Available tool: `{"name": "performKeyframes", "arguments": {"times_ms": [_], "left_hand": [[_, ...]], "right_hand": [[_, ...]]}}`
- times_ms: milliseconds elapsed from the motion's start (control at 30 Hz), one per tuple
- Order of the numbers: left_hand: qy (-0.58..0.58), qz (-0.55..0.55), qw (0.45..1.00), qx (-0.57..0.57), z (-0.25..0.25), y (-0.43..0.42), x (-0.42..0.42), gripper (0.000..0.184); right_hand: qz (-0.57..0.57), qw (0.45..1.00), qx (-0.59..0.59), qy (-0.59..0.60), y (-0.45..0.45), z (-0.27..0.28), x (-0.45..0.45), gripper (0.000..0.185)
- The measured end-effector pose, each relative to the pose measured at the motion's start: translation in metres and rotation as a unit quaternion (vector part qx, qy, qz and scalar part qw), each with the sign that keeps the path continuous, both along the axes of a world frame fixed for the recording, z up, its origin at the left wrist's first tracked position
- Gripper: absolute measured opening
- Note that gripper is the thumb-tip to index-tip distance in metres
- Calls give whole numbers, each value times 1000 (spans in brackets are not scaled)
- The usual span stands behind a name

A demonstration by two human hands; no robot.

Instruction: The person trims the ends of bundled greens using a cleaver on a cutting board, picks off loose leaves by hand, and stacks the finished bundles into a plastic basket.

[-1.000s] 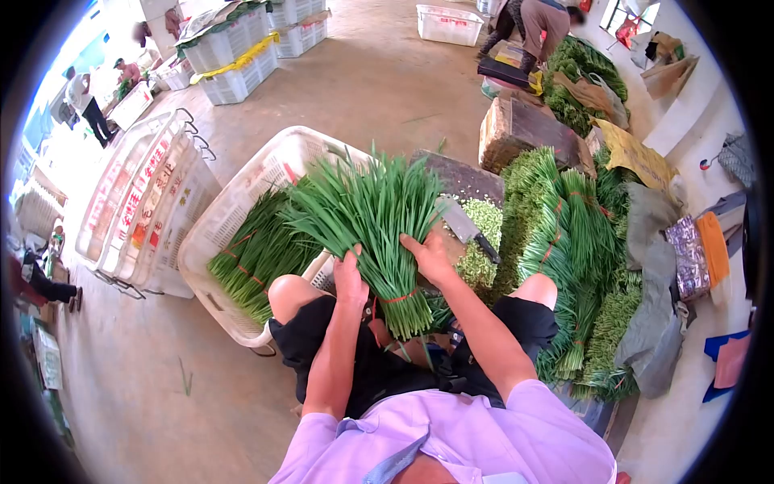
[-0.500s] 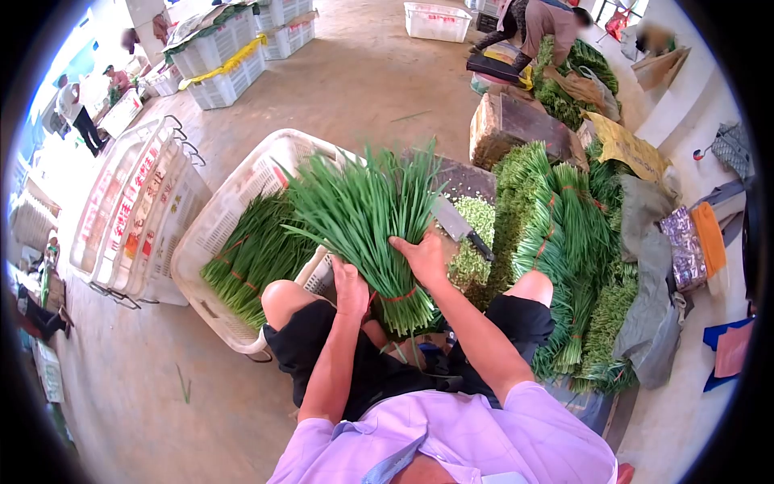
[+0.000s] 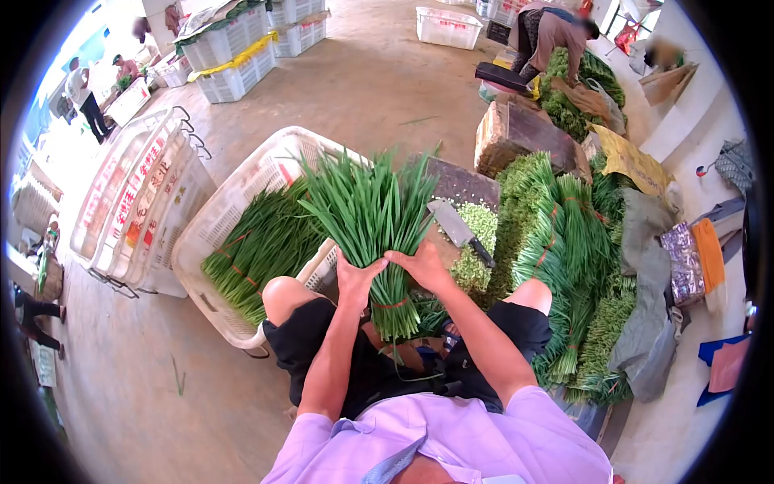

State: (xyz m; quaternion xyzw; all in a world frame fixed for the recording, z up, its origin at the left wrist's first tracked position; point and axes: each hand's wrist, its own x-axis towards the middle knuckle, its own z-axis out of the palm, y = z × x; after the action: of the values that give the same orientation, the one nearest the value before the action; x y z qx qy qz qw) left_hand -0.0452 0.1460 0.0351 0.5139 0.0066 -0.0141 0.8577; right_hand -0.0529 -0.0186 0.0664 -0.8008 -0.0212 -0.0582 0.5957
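Note:
A thick bunch of garlic chives [image 3: 367, 198] stands between my knees, leaves fanning upward and cut stem ends down. A red band [image 3: 393, 306] circles its lower stems. My left hand [image 3: 357, 278] wraps the bunch from the left. From the other side my right hand [image 3: 422, 265] grips it, and the two thumbs nearly meet in front. To the right lies a cleaver [image 3: 453, 223] with a dark handle, on a board [image 3: 463, 181] strewn with chopped stem ends [image 3: 474, 266].
A white plastic crate [image 3: 187, 278] at my left holds banded chives [image 3: 262, 234]. Beyond it lean stacked crates [image 3: 145, 202]. More bundles [image 3: 576, 234] are piled at my right, beside a grey sheet [image 3: 645, 323]. A wooden block [image 3: 524, 133] stands ahead. A person [image 3: 556, 40] bends over greens farther back.
My hands have closed in around the bunch, the left moving up and the right shifting down. The bunch is narrower and more upright than before.

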Motion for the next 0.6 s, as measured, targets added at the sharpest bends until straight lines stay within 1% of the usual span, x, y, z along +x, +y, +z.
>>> {"name": "performKeyframes", "arguments": {"times_ms": [100, 133, 167, 200, 233, 267, 300, 333, 367, 400, 433, 500, 533, 567, 600], "left_hand": [[-21, 21, 999, 26, -7, 1, 2, 70], [-31, 28, 998, 39, -11, 3, 4, 70], [-40, 34, 997, 52, -15, 4, 6, 70], [-39, 35, 997, 52, -19, 4, 6, 70], [-37, 50, 996, 62, -23, 4, 8, 70], [-36, 65, 995, 72, -24, 4, 9, 69], [-36, 64, 995, 71, -22, 3, 8, 69], [-40, 82, 989, 113, -21, 2, 8, 73], [-45, 100, 982, 154, -19, 1, 8, 76], [-63, 107, 974, 187, -21, 1, 10, 80], [-64, 106, 975, 187, -17, -1, 10, 80], [-41, 85, 983, 159, -12, -1, 6, 83], [-95, 114, 965, 215, -13, -1, 7, 84], [-97, 115, 965, 216, -15, 1, 6, 84], [-85, 109, 971, 194, -13, 1, 4, 84]], "right_hand": [[-21, 1000, -2, 8, -12, -6, -1, 48], [-53, 995, -58, -64, -14, 8, -4, 50], [-51, 995, -59, -64, -22, 24, -9, 50], [0, 989, -142, 37, -25, 63, -19, 48], [50, 964, -223, 136, -28, 86, -26, 47], [57, 942, -273, 188, -32, 90, -29, 37], [55, 942, -273, 189, -30, 93, -32, 37], [98, 956, -166, 219, -26, 96, -34, 33], [139, 958, -56, 245, -20, 97, -36, 29], [149, 974, -29, 171, -9, 93, -37, 20], [147, 974, -29, 170, 2, 87, -33, 20], [109, 994, -19, -15, 17, 68, -24, 15], [66, 990, -88, -87, 17, 59, -14, 13], [67, 990, -87, -90, 15, 52, -8, 13], [19, 996, -63, -59, 12, 48, -3, 13]]}}
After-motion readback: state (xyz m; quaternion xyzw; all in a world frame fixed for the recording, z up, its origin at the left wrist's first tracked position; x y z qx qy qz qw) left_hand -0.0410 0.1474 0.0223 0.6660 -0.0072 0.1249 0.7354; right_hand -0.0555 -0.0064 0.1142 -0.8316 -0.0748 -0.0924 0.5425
